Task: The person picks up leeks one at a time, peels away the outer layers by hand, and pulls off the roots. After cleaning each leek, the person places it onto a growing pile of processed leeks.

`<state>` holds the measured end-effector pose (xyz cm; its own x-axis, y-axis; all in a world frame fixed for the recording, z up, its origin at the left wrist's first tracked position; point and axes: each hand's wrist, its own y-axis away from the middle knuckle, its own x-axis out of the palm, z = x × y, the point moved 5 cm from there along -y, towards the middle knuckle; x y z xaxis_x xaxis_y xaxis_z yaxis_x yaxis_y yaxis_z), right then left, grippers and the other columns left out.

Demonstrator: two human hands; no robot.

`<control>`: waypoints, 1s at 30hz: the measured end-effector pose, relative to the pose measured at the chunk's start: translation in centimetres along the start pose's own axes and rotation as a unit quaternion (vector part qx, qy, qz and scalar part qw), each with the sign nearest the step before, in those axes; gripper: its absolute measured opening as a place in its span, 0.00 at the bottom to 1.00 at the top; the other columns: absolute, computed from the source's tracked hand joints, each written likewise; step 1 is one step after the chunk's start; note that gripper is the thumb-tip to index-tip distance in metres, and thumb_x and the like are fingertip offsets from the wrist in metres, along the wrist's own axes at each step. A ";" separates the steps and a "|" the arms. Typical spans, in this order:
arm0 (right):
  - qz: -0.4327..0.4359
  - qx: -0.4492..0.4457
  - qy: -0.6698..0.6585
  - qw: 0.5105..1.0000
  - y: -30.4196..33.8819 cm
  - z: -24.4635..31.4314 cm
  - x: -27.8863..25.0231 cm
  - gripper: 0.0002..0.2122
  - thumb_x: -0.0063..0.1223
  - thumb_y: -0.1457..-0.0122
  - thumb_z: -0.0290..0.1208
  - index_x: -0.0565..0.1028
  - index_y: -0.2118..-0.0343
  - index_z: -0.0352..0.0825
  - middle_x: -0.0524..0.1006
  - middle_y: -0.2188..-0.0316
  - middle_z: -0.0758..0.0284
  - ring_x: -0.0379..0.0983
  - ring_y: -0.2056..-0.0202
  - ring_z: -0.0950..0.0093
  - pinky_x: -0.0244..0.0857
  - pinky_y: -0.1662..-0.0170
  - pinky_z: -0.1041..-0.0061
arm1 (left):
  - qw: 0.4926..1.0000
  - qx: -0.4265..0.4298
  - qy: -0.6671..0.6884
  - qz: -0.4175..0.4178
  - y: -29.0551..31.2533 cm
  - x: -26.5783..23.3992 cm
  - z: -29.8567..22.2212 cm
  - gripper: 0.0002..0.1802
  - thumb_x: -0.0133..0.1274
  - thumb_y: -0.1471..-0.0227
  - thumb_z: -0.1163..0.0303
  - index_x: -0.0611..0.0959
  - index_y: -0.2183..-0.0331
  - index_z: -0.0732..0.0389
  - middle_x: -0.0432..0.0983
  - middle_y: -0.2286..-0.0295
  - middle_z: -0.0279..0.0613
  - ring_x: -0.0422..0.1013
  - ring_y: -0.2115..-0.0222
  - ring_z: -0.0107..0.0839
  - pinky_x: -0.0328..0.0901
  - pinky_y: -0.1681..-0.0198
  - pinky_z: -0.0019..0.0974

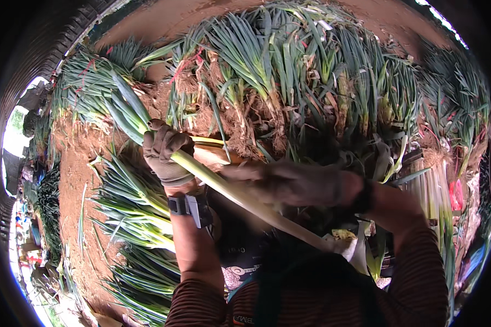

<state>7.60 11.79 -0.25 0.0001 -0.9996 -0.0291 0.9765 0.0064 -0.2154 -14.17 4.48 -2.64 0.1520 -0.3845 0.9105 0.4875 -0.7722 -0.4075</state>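
Observation:
My left hand [168, 151], in a brown work glove, is wrapped round a long, thick green onion [232, 195]. Its green leaves point up and left past my fist, while the pale stalk slants down to the right toward my lap. My right hand [297, 182], gloved too, is smeared by motion just above the middle of the stalk. Its fingers are too blurred to read, and whether it touches the stalk does not show. The lower end of the stalk lies by pale peeled leaves [360, 256] near my right forearm.
Untrimmed green onions [256, 60] with earthy roots are heaped across the far side. More onions [136, 201] lie at my left on bare brown soil [73, 185]. At the right stand pale stalks [433, 191] beside a red-pink piece [455, 195].

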 end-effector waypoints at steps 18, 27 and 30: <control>-0.020 0.295 0.364 0.883 21.8 -0.2 -4.2 0.26 0.63 0.48 0.45 0.73 0.51 0.30 0.75 0.55 0.56 0.74 0.57 0.60 0.68 0.52 0.66 | 0.978 0.056 -0.107 -0.169 8.7 -9.5 -11.7 0.11 0.48 0.47 0.72 0.79 0.64 0.69 0.56 0.88 0.24 0.54 0.87 0.21 0.61 0.72 0.29; -0.066 0.241 0.174 0.953 16.8 -5.9 1.5 0.34 0.60 0.47 0.47 0.64 0.41 0.32 0.77 0.58 0.53 0.76 0.57 0.59 0.69 0.53 0.65 | 0.867 0.036 -0.300 -0.396 7.9 -9.6 -6.7 0.26 0.49 0.40 0.54 0.74 0.55 0.71 0.61 0.85 0.26 0.58 0.84 0.20 0.66 0.73 0.29; -0.049 0.285 0.150 0.945 17.8 -4.6 2.3 0.28 0.56 0.44 0.44 0.66 0.43 0.34 0.78 0.64 0.54 0.77 0.62 0.60 0.70 0.57 0.64 | 0.876 0.065 -0.244 -0.410 8.8 -9.9 -7.9 0.18 0.47 0.38 0.56 0.75 0.59 0.63 0.57 0.87 0.23 0.54 0.88 0.19 0.63 0.75 0.30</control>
<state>23.96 9.76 -8.62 -0.0741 -0.9411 -0.3298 0.9262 -0.1876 0.3271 -18.16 -2.48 -15.76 0.0397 0.5597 0.8277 0.6941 -0.6113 0.3801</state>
